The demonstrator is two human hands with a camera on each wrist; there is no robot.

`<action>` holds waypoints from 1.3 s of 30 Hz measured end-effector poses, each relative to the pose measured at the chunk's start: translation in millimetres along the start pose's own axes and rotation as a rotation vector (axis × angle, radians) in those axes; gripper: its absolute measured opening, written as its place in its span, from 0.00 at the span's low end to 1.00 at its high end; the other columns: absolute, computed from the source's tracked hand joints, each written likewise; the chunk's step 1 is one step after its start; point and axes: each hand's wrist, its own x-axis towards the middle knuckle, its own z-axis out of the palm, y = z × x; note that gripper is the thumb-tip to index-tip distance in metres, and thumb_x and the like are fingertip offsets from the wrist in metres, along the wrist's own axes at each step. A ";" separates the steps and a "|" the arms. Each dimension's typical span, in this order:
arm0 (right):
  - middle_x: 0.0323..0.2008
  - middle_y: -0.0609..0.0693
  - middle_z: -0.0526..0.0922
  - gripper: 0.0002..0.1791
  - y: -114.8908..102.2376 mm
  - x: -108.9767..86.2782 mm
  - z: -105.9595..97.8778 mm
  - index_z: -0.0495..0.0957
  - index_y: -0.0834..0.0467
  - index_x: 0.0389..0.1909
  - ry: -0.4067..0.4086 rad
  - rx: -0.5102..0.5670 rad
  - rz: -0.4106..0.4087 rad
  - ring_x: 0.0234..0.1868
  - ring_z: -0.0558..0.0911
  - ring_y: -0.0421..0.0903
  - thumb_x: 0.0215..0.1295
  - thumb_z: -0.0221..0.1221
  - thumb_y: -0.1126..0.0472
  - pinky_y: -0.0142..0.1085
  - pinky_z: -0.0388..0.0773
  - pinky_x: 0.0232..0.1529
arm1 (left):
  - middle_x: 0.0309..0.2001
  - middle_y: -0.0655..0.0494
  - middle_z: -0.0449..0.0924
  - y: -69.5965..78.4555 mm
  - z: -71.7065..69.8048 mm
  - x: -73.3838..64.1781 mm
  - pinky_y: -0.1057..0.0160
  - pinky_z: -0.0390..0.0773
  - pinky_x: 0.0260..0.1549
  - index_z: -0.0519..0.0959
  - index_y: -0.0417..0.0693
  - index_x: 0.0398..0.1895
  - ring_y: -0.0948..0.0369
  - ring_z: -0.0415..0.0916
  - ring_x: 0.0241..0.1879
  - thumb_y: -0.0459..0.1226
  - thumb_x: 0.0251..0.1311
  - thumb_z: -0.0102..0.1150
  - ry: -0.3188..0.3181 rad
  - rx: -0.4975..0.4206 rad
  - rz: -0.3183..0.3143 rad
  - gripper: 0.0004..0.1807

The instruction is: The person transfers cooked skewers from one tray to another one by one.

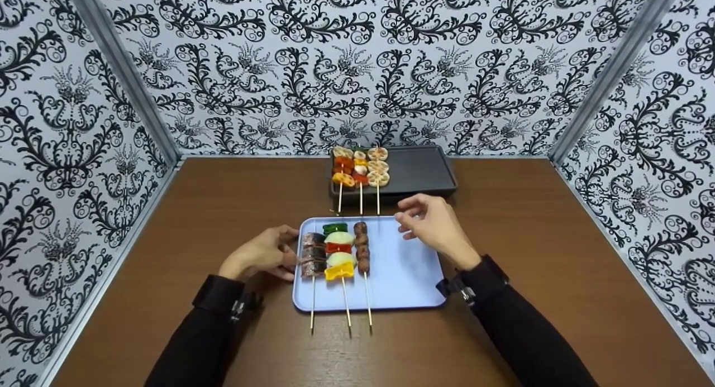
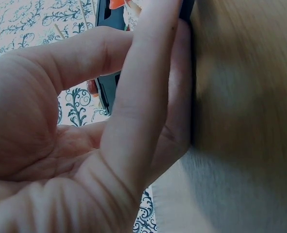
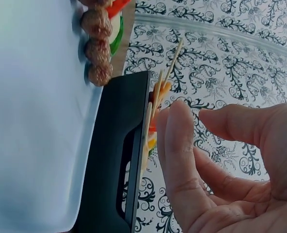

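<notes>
A light-blue tray [image 1: 399, 286] lies flat on the table. On its left half are a skewer of silvery-skinned fish chunks [image 1: 313, 254], a vegetable skewer [image 1: 340, 258] with green, white, red and yellow pieces, and a meatball skewer [image 1: 362, 247]. Their sticks point towards me, past the tray's front rim. At the tray's left edge my left hand [image 1: 262, 254] rests with bent, relaxed fingers; its fingertips are partly hidden. Above the tray's back right part hovers my right hand [image 1: 435, 225]. In the right wrist view its thumb and fingers stand apart, with nothing between them.
Behind the tray stands a dark grey rectangular pan [image 1: 419, 169]. Across its left part lie a mixed vegetable skewer [image 1: 343, 166], another mixed skewer [image 1: 360, 168] and a lotus-root skewer [image 1: 378, 168], sticks overhanging the front. Patterned walls [image 1: 346, 68] enclose the brown table [image 1: 223, 191].
</notes>
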 end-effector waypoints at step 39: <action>0.38 0.60 0.90 0.25 10.9 66.0 27.5 0.78 0.63 0.57 -0.014 -0.052 0.061 0.29 0.91 0.49 0.61 0.72 0.60 0.57 0.91 0.44 | 0.44 0.37 0.78 0.5 -0.1 -0.9 0.51 0.94 0.37 0.61 0.41 0.74 0.49 0.84 0.36 0.23 0.59 0.61 -0.007 0.022 0.012 0.39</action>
